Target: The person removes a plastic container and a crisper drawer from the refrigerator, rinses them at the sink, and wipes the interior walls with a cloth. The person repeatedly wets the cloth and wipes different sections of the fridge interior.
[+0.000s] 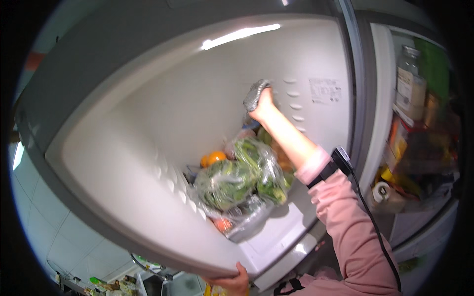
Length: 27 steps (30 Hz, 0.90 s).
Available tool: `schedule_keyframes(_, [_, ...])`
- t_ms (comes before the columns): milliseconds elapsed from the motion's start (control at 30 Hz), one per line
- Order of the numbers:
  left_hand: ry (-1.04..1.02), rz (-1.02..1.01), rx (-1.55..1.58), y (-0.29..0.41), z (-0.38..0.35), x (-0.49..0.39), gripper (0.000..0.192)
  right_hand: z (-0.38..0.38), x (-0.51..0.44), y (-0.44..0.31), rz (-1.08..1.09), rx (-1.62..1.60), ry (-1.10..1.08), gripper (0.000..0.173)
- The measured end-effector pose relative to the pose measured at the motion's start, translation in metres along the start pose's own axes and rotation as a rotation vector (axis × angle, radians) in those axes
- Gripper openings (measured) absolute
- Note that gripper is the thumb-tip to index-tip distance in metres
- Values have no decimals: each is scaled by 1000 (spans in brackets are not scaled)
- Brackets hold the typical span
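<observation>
Inside an open refrigerator compartment [122, 129], my right hand [263, 105] holds a silvery grey cloth or pad [255, 97] against or close to the back wall; its fingers are mostly hidden. My left hand [235, 283] grips the lower outer edge of the refrigerator, thumb over the rim. Below my right hand lie leafy greens in clear plastic bags [226, 183], with more bagged greens [255, 151] beside them. An orange fruit [216, 158] rests behind the bags, and an orange-red item [223, 224] shows through plastic at the front.
The open door [381, 111] on the right holds a glass jar [409, 88] and several packages. A pale shelf or drawer cover [276, 233] lies before the bags. Behind the refrigerator's lower left edge are a sink faucet [166, 276] and vegetables [118, 286]. A black cable runs along my right sleeve.
</observation>
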<state>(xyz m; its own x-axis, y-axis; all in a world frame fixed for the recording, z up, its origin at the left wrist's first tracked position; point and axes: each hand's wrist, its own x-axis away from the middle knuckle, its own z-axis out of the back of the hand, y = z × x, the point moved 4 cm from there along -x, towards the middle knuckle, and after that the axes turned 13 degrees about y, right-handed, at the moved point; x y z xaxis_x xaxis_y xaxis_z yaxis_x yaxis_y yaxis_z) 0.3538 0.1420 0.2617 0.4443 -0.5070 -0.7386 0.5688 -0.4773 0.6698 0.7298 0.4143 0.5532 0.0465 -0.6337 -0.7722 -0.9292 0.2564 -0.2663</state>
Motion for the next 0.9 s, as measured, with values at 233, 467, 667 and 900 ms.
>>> schedule_keyframes(233, [85,-217,-179,-38,4,33,108,95,-156,4,378,819,932,68])
schedule_keyframes(467, [382,116,-115,-24,-6,35,103,70,-193,32,757,2104,720,62])
schedule_keyframes(667, [289,-70,-81,-16,1,31,103,17,-176,171,1073,2143,176,56])
schedule_keyframes(900, [315,-187,-146,-9,3,31,95,3,-134,223,782,2061,-556,45])
